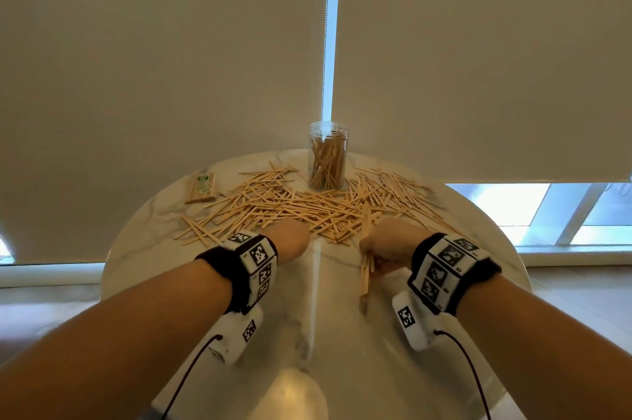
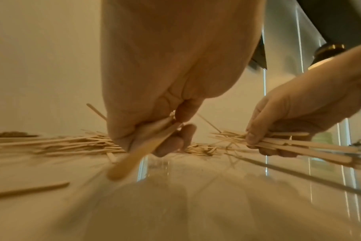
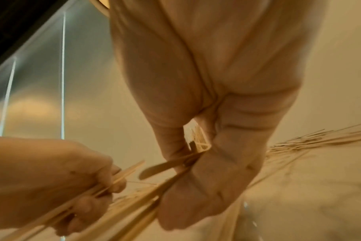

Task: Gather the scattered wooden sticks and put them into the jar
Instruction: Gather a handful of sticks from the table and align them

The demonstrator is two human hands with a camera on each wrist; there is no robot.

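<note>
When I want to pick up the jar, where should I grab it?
Probably round the middle of the jar, coming from the front or a side. It stands upright at the table's far edge, round and straight-walled, with an open top and sticks heaped at its base.

Pale tan sticks [image 1: 301,206] on white table [image 1: 478,214] with grey veining; clear jar [image 1: 327,154]; beige blinds [image 1: 154,60]; black wristbands [image 1: 236,277] bearing white blocks (black-and-white square codes); tan packet [image 1: 201,187] with green print.
</note>
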